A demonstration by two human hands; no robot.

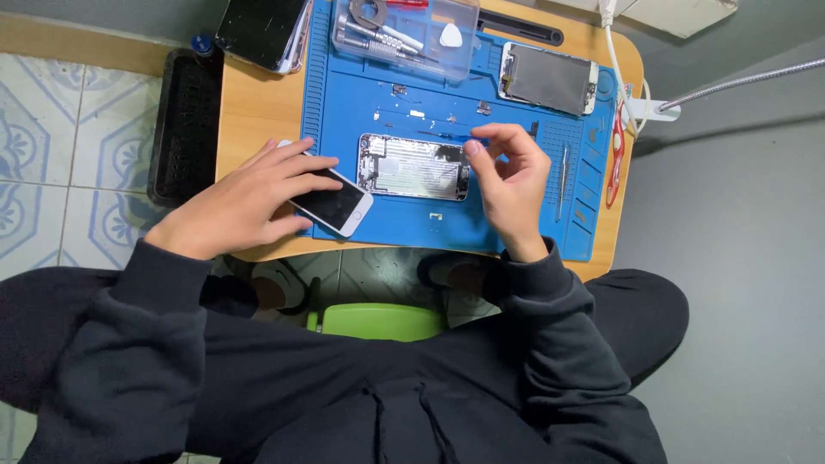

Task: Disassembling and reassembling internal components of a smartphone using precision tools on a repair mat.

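Blue mat [344, 112] covers the worktop [258, 103]; left hand [249, 202] lies flat on a white phone [337, 206], right hand [509, 176] fingers pinch above the opened phone [412, 167], grip contents unclear.

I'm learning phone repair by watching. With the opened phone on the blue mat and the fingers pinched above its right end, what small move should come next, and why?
Probably lower the right hand to the right end of the opened phone. Its thumb and forefinger are pinched just above that end, though whether they hold anything is too small to tell. The left hand rests on the white phone, leaving the opened one unsteadied on the blue mat, so go gently.
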